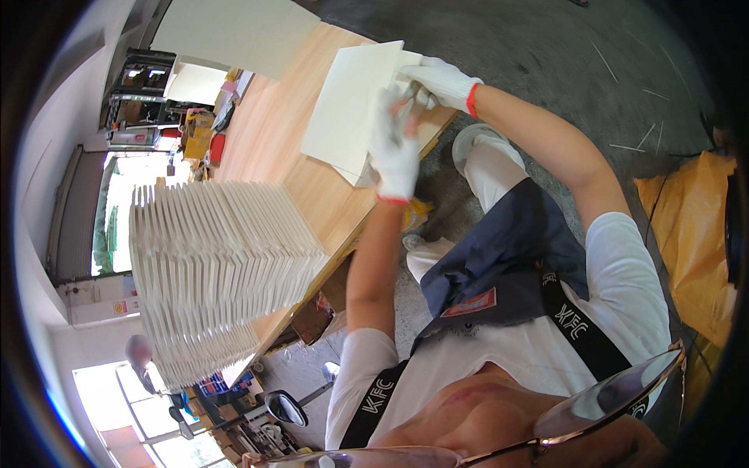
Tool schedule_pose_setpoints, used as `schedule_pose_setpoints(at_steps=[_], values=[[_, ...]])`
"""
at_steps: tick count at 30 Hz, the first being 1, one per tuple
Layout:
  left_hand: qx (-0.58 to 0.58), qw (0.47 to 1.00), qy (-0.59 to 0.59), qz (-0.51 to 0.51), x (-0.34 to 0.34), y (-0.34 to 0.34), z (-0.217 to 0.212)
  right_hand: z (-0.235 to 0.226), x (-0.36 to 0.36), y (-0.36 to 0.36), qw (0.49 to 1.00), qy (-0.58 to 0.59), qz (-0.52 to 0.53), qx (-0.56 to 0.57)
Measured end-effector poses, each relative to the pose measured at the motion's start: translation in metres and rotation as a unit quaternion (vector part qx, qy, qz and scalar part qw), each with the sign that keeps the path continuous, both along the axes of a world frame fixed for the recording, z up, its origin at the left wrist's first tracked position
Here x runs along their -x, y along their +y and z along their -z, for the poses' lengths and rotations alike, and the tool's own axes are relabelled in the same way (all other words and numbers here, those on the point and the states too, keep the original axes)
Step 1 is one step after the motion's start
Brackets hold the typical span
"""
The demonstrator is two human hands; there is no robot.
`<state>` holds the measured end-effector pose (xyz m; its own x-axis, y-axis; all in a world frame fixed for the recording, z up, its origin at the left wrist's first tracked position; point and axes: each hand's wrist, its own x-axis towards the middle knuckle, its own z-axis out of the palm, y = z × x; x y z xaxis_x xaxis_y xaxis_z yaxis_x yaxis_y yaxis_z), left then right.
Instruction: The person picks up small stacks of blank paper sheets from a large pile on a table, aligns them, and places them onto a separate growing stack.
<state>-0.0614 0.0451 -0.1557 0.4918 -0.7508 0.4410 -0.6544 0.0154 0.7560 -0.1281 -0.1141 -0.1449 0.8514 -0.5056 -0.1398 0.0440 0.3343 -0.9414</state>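
Observation:
White boards [351, 101], thin and flat, lie overlapping at the near edge of the wood-topped table [265, 132]. My left hand [396, 152], in a white glove with a red cuff, is over their near edge. Motion smears its fingers. My right hand [441, 82], gloved the same way, is at the boards' right corner. Its fingers are curled close to the left hand's fingertips, and anything between them is hidden. To the left rises a tall stack of similar white panels [226, 257], its layers slightly uneven.
A large pale sheet [234, 31] covers the table's far end. Boxes and a red item [217, 148] line its left side. Cartons [312, 318] sit below the table. Thin white strips [644, 136] lie on the grey floor; a yellow-orange sack [690, 234] stands at right.

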Motion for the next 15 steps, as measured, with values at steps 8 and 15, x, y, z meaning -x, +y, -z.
schedule_pose_setpoints(at_steps=[8, 15], values=[[0.216, 0.636, 0.73, 0.123, 0.016, 0.113, 0.046, 0.0, 0.066, 0.004, 0.998, -0.026, 0.039, -0.031], [0.128, 0.757, 0.639, -0.045, 0.018, 0.125, -0.003, 0.005, 0.112, 0.021, 0.996, 0.003, 0.064, -0.064]])
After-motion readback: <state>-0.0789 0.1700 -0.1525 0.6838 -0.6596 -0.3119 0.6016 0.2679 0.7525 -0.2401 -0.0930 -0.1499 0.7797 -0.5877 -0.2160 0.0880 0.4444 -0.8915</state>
